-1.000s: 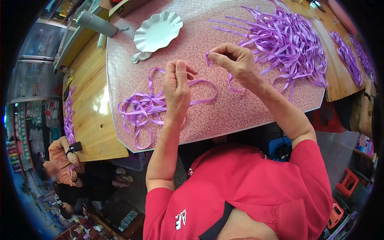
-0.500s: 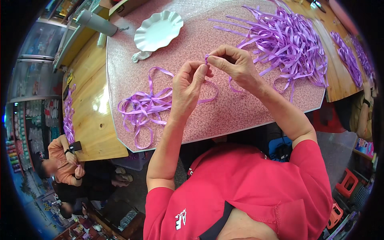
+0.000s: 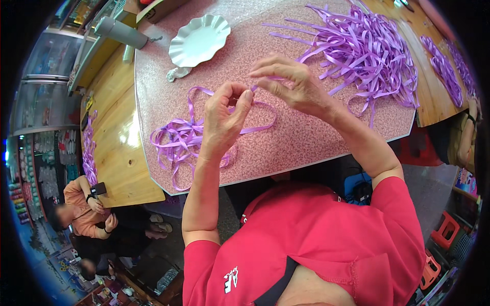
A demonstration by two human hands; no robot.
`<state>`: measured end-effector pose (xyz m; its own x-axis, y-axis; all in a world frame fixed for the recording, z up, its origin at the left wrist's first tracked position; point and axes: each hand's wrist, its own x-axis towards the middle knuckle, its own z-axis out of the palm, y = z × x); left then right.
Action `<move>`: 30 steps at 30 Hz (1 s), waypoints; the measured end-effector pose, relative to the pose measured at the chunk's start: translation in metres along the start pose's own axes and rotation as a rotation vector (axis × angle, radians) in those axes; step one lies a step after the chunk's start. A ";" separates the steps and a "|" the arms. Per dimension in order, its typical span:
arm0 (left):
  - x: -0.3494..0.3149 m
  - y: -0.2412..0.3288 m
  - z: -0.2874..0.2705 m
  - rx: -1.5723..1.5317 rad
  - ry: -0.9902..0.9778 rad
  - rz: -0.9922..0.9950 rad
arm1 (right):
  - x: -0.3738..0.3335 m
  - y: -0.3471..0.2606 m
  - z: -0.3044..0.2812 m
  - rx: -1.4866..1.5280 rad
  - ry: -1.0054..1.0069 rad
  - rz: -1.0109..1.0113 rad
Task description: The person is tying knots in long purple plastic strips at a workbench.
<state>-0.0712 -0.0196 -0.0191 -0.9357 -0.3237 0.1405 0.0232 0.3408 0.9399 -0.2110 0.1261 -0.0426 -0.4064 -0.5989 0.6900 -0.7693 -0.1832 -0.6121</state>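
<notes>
My left hand (image 3: 226, 116) and my right hand (image 3: 292, 85) meet above the pink speckled table (image 3: 306, 143), both pinching one purple ribbon strip (image 3: 260, 122) that loops down to the tabletop. Below my left hand lies a small heap of looped purple ribbons (image 3: 178, 140). A large pile of loose purple ribbon strips (image 3: 362, 48) spreads to the right of my right hand.
A white scalloped plate (image 3: 199, 40) sits at the table's far side, a grey cylinder (image 3: 121, 31) beyond it. More purple ribbons (image 3: 444, 64) lie on the wooden table at right. A seated person in orange (image 3: 81, 214) holds a phone at lower left.
My left hand has lifted off the ribbon heap and come up to my right hand, taking hold of the same strip. The person at lower left shifted slightly.
</notes>
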 end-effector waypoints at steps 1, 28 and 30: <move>0.000 0.000 0.000 -0.016 -0.001 -0.008 | -0.001 -0.004 0.002 0.179 -0.037 0.058; 0.013 -0.011 0.024 0.225 0.174 0.129 | -0.004 -0.016 -0.003 0.227 -0.050 0.202; 0.010 -0.007 0.024 0.111 0.143 0.098 | -0.004 -0.016 -0.003 0.233 -0.049 0.235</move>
<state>-0.0893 -0.0039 -0.0321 -0.8709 -0.4038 0.2802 0.0654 0.4698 0.8803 -0.1982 0.1337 -0.0347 -0.5307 -0.6820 0.5032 -0.5216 -0.2051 -0.8282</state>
